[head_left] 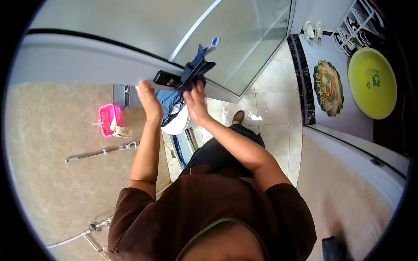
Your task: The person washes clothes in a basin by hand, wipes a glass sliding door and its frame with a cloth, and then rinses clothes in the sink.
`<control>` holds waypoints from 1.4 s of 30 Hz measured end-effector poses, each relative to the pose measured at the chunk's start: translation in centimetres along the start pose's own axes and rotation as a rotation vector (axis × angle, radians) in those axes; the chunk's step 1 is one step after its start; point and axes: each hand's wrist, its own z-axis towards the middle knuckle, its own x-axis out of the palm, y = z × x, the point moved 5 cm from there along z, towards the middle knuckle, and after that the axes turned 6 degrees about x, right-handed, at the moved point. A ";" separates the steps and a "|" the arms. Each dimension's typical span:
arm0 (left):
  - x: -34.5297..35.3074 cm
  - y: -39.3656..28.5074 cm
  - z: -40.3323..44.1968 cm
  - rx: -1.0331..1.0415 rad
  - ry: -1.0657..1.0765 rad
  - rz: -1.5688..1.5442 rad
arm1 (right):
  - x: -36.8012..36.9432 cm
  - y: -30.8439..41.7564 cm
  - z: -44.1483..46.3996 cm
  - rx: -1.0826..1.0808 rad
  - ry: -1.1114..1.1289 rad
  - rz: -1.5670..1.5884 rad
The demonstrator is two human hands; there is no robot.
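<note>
My left hand [150,102] is raised with its fingers stretched out, close to the grey-white ledge and holding nothing visible. Beside its fingertips a black phone-like object [163,79] lies along the ledge. A crumpled dark blue and black bundle [193,73], with a small white-and-blue tip sticking up, rests against the ledge to the right. My right hand [197,104] touches the lower end of this bundle, fingers extended; part of the fingertips is hidden. Between and below my hands, blue and dark clothes [170,101] sit in a white round tub [179,124].
A glass partition [235,48] rises ahead. Along the left wall are a pink basket [106,119], a grey box [122,95] and a mop-like pole [102,153]. To the right stand a yellow basin [372,82], a patterned mat [327,88], white shoes [312,32] and a shoe rack [357,26].
</note>
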 end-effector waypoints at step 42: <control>10.8 -9.6 -11.7 -0.044 1.396 -0.585 | -9.5 34.1 -11.0 -0.610 -0.960 -0.517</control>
